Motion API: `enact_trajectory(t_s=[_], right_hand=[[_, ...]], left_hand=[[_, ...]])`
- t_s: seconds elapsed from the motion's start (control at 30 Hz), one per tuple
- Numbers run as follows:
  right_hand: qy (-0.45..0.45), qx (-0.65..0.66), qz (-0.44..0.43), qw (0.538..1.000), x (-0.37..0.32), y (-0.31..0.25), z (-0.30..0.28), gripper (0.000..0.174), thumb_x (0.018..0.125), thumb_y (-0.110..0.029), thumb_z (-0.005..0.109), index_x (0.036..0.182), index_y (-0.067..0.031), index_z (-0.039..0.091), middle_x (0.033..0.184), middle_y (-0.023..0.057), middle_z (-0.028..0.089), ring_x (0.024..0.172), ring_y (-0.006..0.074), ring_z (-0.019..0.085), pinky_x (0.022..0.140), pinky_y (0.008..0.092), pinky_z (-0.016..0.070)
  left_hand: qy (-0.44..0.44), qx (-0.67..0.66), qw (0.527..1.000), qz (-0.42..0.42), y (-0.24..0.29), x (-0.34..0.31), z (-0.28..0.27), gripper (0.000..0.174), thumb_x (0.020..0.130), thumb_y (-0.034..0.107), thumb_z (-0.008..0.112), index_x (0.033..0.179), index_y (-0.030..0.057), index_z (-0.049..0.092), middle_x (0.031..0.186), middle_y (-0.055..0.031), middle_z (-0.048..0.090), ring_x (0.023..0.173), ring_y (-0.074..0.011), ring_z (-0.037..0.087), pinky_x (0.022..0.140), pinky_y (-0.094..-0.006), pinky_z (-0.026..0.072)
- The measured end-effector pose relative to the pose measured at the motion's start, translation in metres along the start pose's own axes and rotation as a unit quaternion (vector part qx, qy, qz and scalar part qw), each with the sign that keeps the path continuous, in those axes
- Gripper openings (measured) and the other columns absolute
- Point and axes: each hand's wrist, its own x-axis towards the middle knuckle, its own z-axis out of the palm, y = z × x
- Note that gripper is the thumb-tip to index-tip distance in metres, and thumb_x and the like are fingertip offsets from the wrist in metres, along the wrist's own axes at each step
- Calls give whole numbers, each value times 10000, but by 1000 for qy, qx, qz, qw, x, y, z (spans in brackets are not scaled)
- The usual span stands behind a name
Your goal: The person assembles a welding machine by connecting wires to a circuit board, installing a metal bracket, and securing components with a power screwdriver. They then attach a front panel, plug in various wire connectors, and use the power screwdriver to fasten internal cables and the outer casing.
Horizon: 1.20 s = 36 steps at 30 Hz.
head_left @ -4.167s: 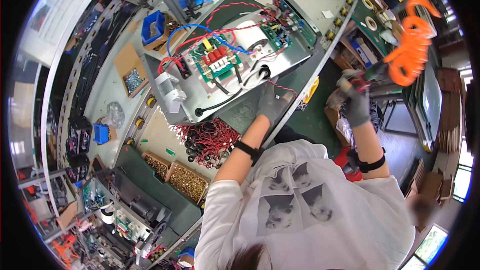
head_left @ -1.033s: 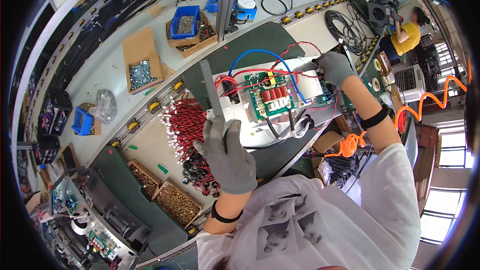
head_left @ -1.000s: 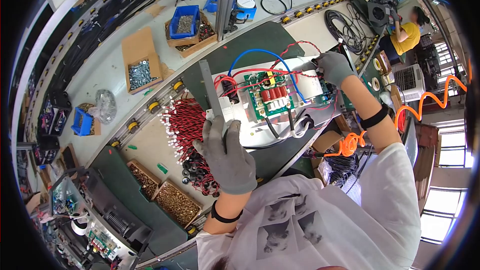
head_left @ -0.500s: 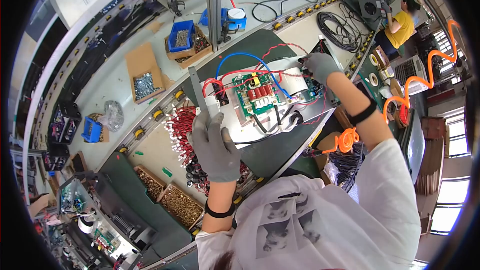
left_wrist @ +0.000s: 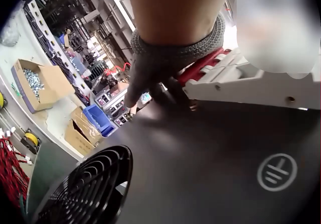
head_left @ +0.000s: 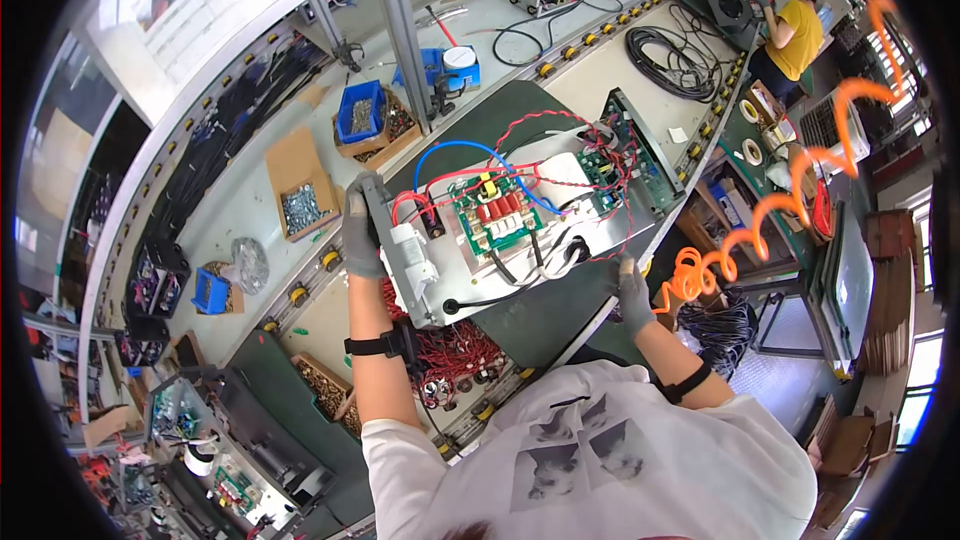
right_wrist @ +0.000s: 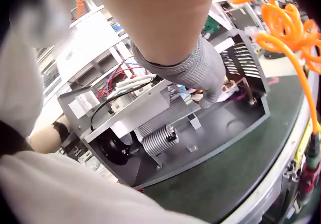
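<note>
An open grey metal chassis with circuit boards, a white cylinder and red and blue wires sits tilted across the bench. My gloved left hand grips its left end panel. The left wrist view shows that hand at the edge of the dark panel, which has a fan grille and a ground symbol. My gloved right hand is at the chassis's near side. In the right wrist view its fingers reach down among the inner parts, above a coil; what they touch is hidden.
Red twisted leads lie in a heap in front of the chassis. Behind it stand a carton of screws and a blue bin. An orange coiled hose hangs at the right. Another person stands at the far right.
My left hand has moved up from the near corner to the end panel's outer side. The right hand has left the far right end and come down to the near side.
</note>
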Motion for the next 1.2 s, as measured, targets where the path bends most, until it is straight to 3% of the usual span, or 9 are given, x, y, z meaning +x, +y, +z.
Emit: enact_trajectory(t_s=[0.03, 0.27, 0.4, 0.53, 0.67, 0.73, 0.97, 1.03, 1.2], right_hand=[[-22, 42, 57, 997, 11, -1, 3, 482, 921, -449, 491, 1214, -67, 470, 1039, 53, 540, 849, 150, 543, 744, 333, 477], [3, 44, 56, 997, 42, -33, 45, 283, 918, -187, 506, 1162, -48, 478, 938, 65, 539, 774, 142, 566, 630, 332, 522], [-98, 47, 14, 994, 106, -47, 48, 319, 862, -111, 522, 1177, -64, 517, 866, 21, 586, 707, 113, 563, 581, 282, 505], [-192, -33, -30, 980, 172, -80, 69, 316, 863, -209, 575, 1148, -74, 571, 857, -12, 590, 708, 88, 541, 637, 273, 466], [-240, 51, 52, 968, 207, -95, 69, 478, 907, -296, 569, 1314, -63, 477, 1018, 52, 592, 852, 107, 557, 700, 282, 488], [-273, -24, 39, 961, 195, -107, 56, 505, 916, -329, 533, 1359, -107, 435, 1119, 77, 574, 966, 146, 552, 782, 308, 483], [56, 2, -292, 955, 51, -107, -26, 383, 957, -171, 370, 1254, 48, 472, 1192, 156, 554, 1114, 229, 534, 973, 345, 395], [69, -78, -354, 929, 16, -105, -42, 395, 957, -174, 312, 1235, 62, 463, 1187, 185, 550, 1114, 297, 525, 994, 384, 370], [21, -164, -494, 854, -34, -114, -44, 262, 898, -136, 377, 1037, 37, 516, 1061, 232, 565, 932, 365, 567, 918, 451, 421]], left_hand=[[-27, -11, 1000, -2, -10, 12, -14, 465, 933, 443, 453, 1183, 56, 512, 1004, -30, 539, 905, -144, 505, 829, -295, 422], [6, -46, 998, 39, -11, -16, -2, 412, 934, 409, 465, 1163, 69, 513, 1008, -26, 524, 942, -137, 485, 874, -288, 389], [247, -30, 965, 78, -11, -74, 50, 382, 946, 430, 432, 1035, 66, 510, 947, -25, 502, 935, -123, 477, 865, -274, 372], [121, 165, 977, 53, -19, -149, 67, 399, 916, 469, 498, 843, 80, 449, 767, -12, 470, 681, -118, 490, 649, -279, 406], [-41, 310, 936, 160, -36, -169, 107, 334, 827, 393, 571, 749, 83, 474, 645, -54, 493, 570, -155, 513, 535, -289, 410], [-149, 414, 854, 276, -42, -158, 113, 326, 791, 363, 603, 654, 99, 468, 555, -74, 490, 480, -212, 517, 445, -308, 392], [-117, 406, 861, 282, -66, -172, 114, 506, 697, 523, 727, 578, 107, 465, 551, -61, 516, 463, -240, 537, 434, -318, 400], [-158, 378, 872, 267, -72, -166, 115, 405, 818, 412, 593, 586, 87, 521, 527, -93, 538, 437, -262, 542, 403, -323, 402], [-147, 385, 870, 272, -78, -140, 157, 352, 745, 393, 665, 572, 110, 547, 525, -74, 528, 450, -250, 540, 414, -341, 399]])
